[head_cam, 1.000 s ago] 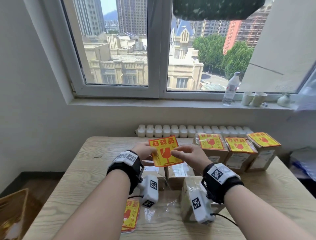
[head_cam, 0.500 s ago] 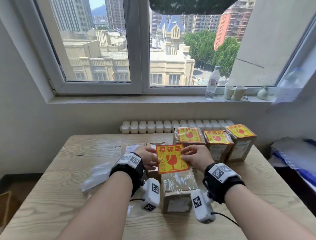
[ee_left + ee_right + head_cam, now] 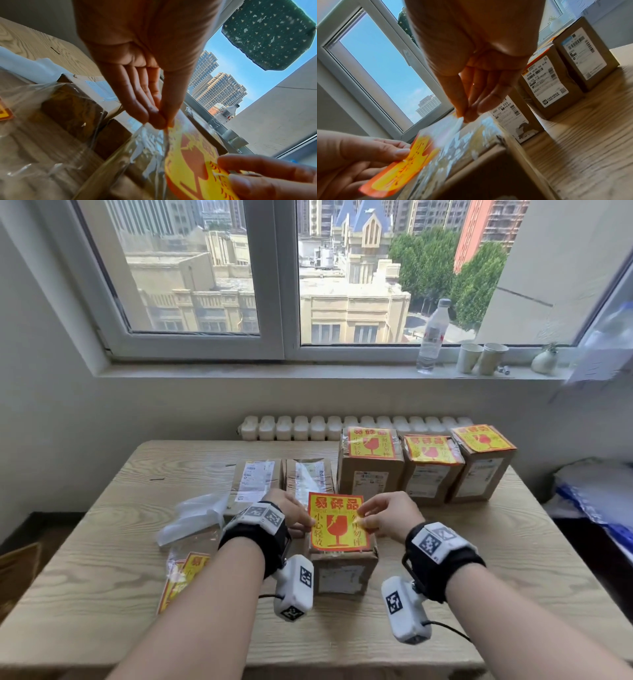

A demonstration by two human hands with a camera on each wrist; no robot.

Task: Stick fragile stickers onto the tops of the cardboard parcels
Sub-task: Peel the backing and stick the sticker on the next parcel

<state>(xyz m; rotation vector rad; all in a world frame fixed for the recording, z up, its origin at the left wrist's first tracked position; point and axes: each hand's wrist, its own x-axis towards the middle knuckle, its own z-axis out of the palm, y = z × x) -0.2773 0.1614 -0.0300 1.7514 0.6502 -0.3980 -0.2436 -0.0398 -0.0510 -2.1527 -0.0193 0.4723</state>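
A yellow and red fragile sticker [image 3: 337, 522] is stretched just above the taped top of a small cardboard parcel [image 3: 342, 575] at the table's middle. My left hand [image 3: 297, 517] pinches the sticker's left edge; the left wrist view shows that pinch [image 3: 161, 121] on the sticker [image 3: 192, 159]. My right hand [image 3: 383, 517] pinches its right edge, seen close in the right wrist view [image 3: 464, 115] above the sticker [image 3: 399, 170]. Three parcels with stickers on top [image 3: 371, 463] [image 3: 431, 470] [image 3: 483, 463] stand at the back right. Two unstickered parcels [image 3: 255, 479] [image 3: 310, 474] lie behind my hands.
A pack of spare stickers [image 3: 181, 577] in clear film lies at the left front, with a loose plastic bag [image 3: 195, 517] behind it. A water bottle [image 3: 432, 337], two paper cups [image 3: 481, 358] and a small vase [image 3: 544, 361] sit on the windowsill. The wooden table [image 3: 102, 559] ends near a radiator.
Both hands have brought the sticker down from in front of the window toward the top of the middle parcel. The head view has tipped downward and shifted right.
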